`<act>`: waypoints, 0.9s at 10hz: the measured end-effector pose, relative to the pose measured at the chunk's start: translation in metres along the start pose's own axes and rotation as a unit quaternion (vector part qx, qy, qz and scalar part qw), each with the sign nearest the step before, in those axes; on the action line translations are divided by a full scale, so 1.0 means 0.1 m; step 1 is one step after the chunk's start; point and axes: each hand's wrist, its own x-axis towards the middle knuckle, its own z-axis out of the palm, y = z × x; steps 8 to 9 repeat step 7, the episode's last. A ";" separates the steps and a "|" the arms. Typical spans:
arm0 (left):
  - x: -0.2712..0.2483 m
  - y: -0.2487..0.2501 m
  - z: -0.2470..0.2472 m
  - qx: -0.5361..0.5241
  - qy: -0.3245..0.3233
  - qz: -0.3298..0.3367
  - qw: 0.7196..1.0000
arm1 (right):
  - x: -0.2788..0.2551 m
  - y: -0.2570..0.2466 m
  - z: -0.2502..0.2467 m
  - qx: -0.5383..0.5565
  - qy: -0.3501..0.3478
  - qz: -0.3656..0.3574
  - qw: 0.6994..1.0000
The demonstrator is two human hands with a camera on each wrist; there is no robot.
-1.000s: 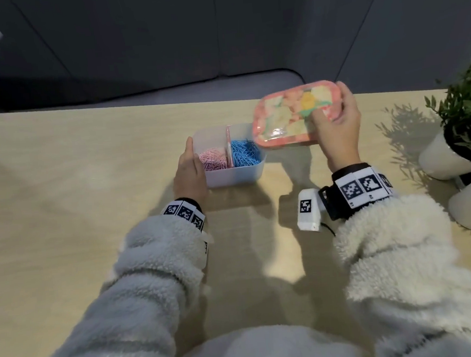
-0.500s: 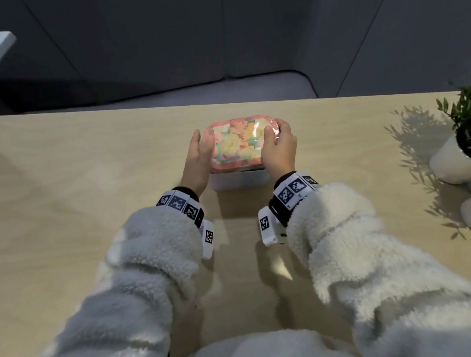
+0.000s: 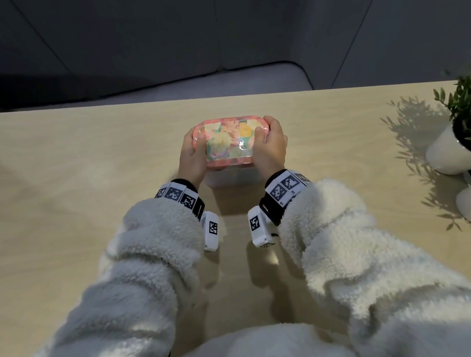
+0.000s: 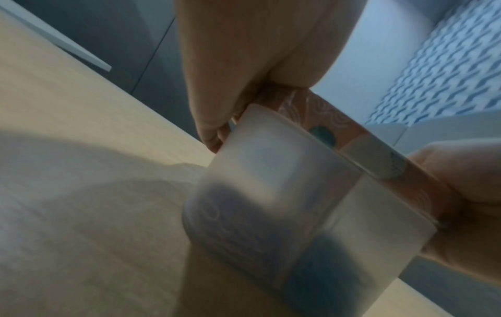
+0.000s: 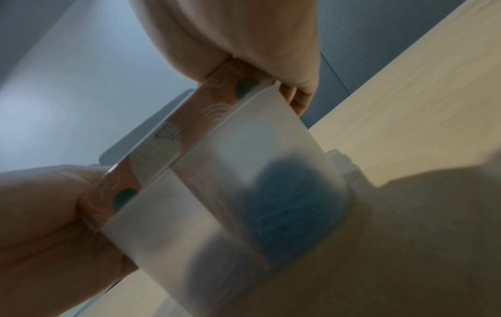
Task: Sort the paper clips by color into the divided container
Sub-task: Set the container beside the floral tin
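Wooden table [image 3: 60, 192]: frosted divided container [image 3: 233, 177] sits mid-table, floral pink lid [image 3: 230, 142] on top. Left hand [image 3: 192, 159] and right hand [image 3: 270, 150] grip the lid's ends. Blue paper clips [image 5: 287, 201] blur through the wall.

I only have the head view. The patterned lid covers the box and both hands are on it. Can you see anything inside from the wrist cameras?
Observer: Yes. The right wrist view shows a blue mass of clips through the frosted wall of the box.
Operator: Does the lid sit level on the rim?
Observer: In the left wrist view the lid lies along the rim; whether it has snapped shut I cannot tell.
Operator: Where do the fingers sit?
Observer: The left hand wraps the lid's end, and the right hand wraps the other end.
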 end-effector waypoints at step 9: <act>-0.21 0.04 -0.38 0.026 0.073 -0.037 0.996 | -0.05 -0.02 -0.70 -0.056 -0.093 -0.034 0.993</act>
